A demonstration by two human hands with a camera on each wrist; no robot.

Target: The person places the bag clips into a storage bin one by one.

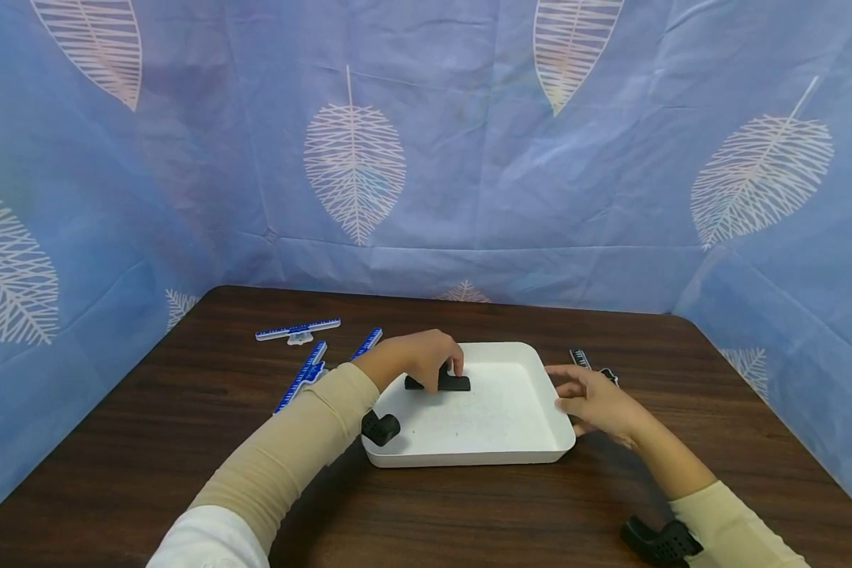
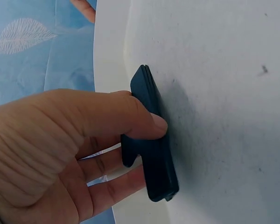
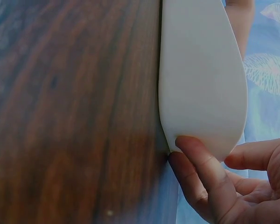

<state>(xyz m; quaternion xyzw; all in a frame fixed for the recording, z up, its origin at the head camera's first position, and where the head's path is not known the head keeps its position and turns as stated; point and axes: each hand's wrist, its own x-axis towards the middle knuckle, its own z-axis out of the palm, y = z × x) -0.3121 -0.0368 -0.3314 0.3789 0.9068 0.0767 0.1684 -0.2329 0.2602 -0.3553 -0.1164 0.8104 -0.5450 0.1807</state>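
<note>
My left hand (image 1: 429, 359) pinches a black clip (image 2: 151, 144) between thumb and fingers. The black clip is held over the far left part of a white tray (image 1: 497, 426), near its inner wall; whether it touches the floor of the tray I cannot tell. At the tray's right side, my right hand (image 1: 596, 398) grips the edge. In the right wrist view, fingertips (image 3: 189, 142) press against the tray's outer wall (image 3: 200, 70) and the thumb meets its rim.
Left of the tray lie blue-and-white ruler clips (image 1: 298, 330), one partly behind my left arm. A dark clip with ruler marks (image 1: 581, 359) lies beyond my right hand. A patterned blue cloth (image 1: 433, 197) stands behind the brown wooden table (image 1: 504, 513).
</note>
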